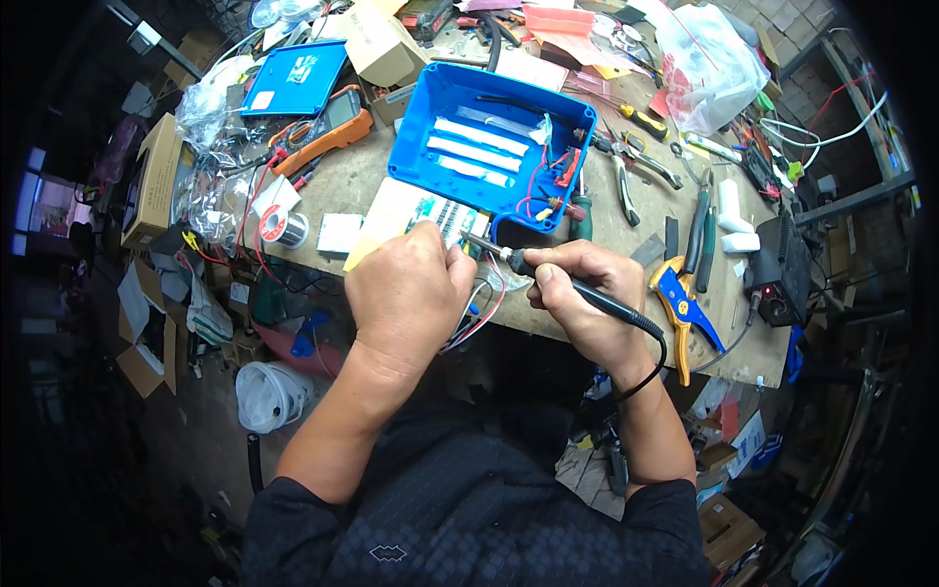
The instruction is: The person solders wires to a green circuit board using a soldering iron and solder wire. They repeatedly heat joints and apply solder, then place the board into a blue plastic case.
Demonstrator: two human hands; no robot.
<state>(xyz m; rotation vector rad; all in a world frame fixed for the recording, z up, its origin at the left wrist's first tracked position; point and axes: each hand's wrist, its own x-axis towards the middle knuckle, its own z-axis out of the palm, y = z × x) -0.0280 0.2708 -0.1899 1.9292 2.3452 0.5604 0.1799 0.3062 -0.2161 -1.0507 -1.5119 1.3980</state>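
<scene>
My right hand (599,298) grips a soldering iron (611,305) like a pen, its tip pointing left at the edge of a circuit board (450,213). Closed fingers of my left hand (406,282) rest at the near side of that board; whatever they pinch is hidden behind the hand. Red and white wires (495,296) hang from beside the board over the table's front edge. Just beyond stands an open blue plastic box (413,127) with white strips, a black cable and red leads inside.
On the left lie a solder spool (284,227), an orange multimeter (342,115) and a blue lid (296,78). To the right are wire strippers (685,305), pliers (626,191) and a black power unit (780,272). The iron's cord loops beside my right wrist. A white bucket (271,396) stands below.
</scene>
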